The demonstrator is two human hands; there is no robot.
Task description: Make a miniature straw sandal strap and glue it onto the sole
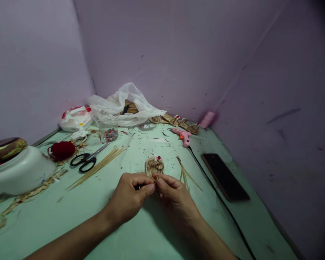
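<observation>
A small woven straw piece (155,166) with a red bead and white bits at its far edge stands out beyond my fingertips, above the green table. My left hand (134,195) pinches its near end between thumb and fingers. From the other side my right hand (176,196) is closed on the same end, its fingertips meeting the left ones. A bit of red shows between the fingers; what it is I cannot make out. To the right of the piece lies a knotted straw strip with split ends (188,173).
Black-handled scissors (88,159), straw strips (97,168), red yarn (62,150) and a clear cup of beads (110,134) lie left. A white pot (24,169) stands far left. Right are a pink glue gun (182,136), its cord and a phone (225,177). Behind is a plastic bag (127,104).
</observation>
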